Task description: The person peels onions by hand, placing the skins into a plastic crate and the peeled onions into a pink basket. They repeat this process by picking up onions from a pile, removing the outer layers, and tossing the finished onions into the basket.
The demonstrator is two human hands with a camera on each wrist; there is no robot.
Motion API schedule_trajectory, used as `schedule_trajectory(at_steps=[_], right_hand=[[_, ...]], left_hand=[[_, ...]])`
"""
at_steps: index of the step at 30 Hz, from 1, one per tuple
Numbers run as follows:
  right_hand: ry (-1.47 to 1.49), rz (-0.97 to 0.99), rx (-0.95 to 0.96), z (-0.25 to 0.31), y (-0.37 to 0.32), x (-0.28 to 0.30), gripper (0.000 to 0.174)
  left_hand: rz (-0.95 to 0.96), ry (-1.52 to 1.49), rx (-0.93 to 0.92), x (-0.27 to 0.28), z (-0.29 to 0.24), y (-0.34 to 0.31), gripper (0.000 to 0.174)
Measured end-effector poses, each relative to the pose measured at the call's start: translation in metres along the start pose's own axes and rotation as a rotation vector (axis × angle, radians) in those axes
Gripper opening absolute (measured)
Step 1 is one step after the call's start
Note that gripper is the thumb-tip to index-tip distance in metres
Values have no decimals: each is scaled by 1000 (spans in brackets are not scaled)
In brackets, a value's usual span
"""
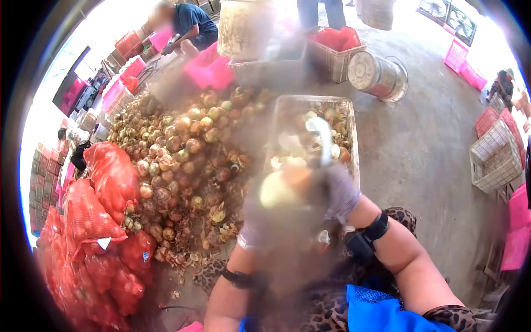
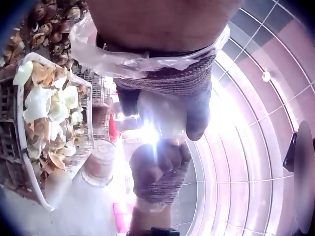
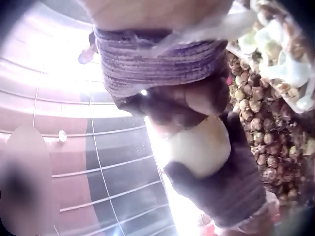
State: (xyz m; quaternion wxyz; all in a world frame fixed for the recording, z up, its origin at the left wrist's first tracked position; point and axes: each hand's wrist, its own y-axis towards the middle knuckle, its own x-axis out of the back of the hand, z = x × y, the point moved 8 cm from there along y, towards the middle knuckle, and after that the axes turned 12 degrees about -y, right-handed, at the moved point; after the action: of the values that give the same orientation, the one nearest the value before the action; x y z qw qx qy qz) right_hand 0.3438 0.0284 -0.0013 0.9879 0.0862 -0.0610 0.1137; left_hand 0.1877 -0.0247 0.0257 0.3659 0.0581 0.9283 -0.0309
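A pale peeled onion [image 1: 276, 190] [image 2: 165, 114] [image 3: 204, 147] is between two gloved hands. My left hand [image 1: 253, 228] [image 2: 172, 83] [image 3: 226, 184] grips it, thumb and fingers around its sides in the right wrist view. My right hand [image 1: 341, 192] [image 2: 160, 174] [image 3: 167, 83] has curled fingers against the onion's other side; whether it also holds a tool is hidden. Blur covers much of both hands in the head view. Beyond them, a pale curved strip [image 1: 321, 135] lies over a crate [image 1: 357, 133] of onions and peels.
Unpeeled onions [image 1: 182, 144] lie heaped on the floor at left, beside red net sacks [image 1: 110, 177]. A metal bucket [image 1: 376, 76] lies tipped beyond the crate. Baskets [image 1: 495, 157] stand at right. Other people sit or stand farther off.
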Motion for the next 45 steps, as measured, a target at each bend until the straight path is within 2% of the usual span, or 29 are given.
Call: schedule_trajectory(at_steps=[1,2,3,6,8,9,12,15,18,19,21,23,24,26,27,28,29,30,32,33,35,36,37,39,41,42,43,44,45], right_hand=[[365,-130,-244,-33,6,13,9],[855,-218,-539,-12,-6,12,11],[913,-154,-387,7,1,18,11],[218,-101,-363,-61,19,73,30],[-737,-123,-156,2,14,45,45],[-794,-33,-224,-11,12,33,60],[-480,70,-182,23,-13,-5,59],[-553,197,35,47,-22,-32,56],[-507,272,90,55,-25,-47,64],[-507,322,187,54,-24,-53,66],[-213,373,92,41,-26,-62,65],[-245,306,206,37,-29,-71,66],[-424,218,373,34,-29,-79,68],[-488,167,337,42,-24,-85,63],[-369,202,137,36,-23,-85,57],[-303,233,27,32,-21,-87,52],[-239,256,-84,28,-20,-89,48],[-230,279,-108,26,-18,-91,46],[-307,251,77,27,-14,-94,45],[-391,197,289,22,-13,-97,46],[-418,205,363,29,-13,-100,54],[-363,266,224,23,-14,-98,61],[-330,292,111,26,-13,-96,64],[-287,304,-90,33,-11,-94,66],[-278,267,-141,31,-12,-96,66],[-289,234,-102,32,-12,-96,67],[-376,208,16,42,-12,-95,66],[-466,170,132,56,-12,-93,66],[-627,134,326,77,-17,-92,64]], left_hand=[[52,-33,3,-7,-7,-1,81],[87,-50,23,-9,-11,-1,82],[115,-54,39,-9,-14,-2,84],[151,-45,75,-2,-20,-5,88],[153,-23,82,4,-23,-7,91],[147,-11,85,6,-24,-9,93],[122,25,83,15,-24,-16,98],[97,54,75,20,-23,-23,103],[86,86,64,25,-25,-27,108],[86,97,57,27,-27,-28,109],[90,135,34,31,-32,-28,113],[92,228,-25,37,-38,-28,116],[103,329,-97,40,-42,-28,118],[148,612,-305,41,-54,-31,121],[185,805,-422,38,-58,-31,123],[213,949,-514,34,-63,-32,125],[250,1053,-491,32,-64,-29,126],[274,1055,-502,27,-65,-29,127],[321,1060,-525,18,-67,-28,129],[334,933,-576,16,-72,-31,130],[207,565,-478,26,-74,-31,120],[143,373,-453,32,-75,-33,116],[97,235,-305,40,-67,-29,111],[0,108,-92,59,-49,-29,101],[-104,138,42,73,-34,-30,92],[-120,-75,89,73,-29,-34,88],[-148,-287,132,55,-32,-35,83],[-138,-220,84,53,-37,-35,82],[-126,-152,38,52,-42,-34,81]])
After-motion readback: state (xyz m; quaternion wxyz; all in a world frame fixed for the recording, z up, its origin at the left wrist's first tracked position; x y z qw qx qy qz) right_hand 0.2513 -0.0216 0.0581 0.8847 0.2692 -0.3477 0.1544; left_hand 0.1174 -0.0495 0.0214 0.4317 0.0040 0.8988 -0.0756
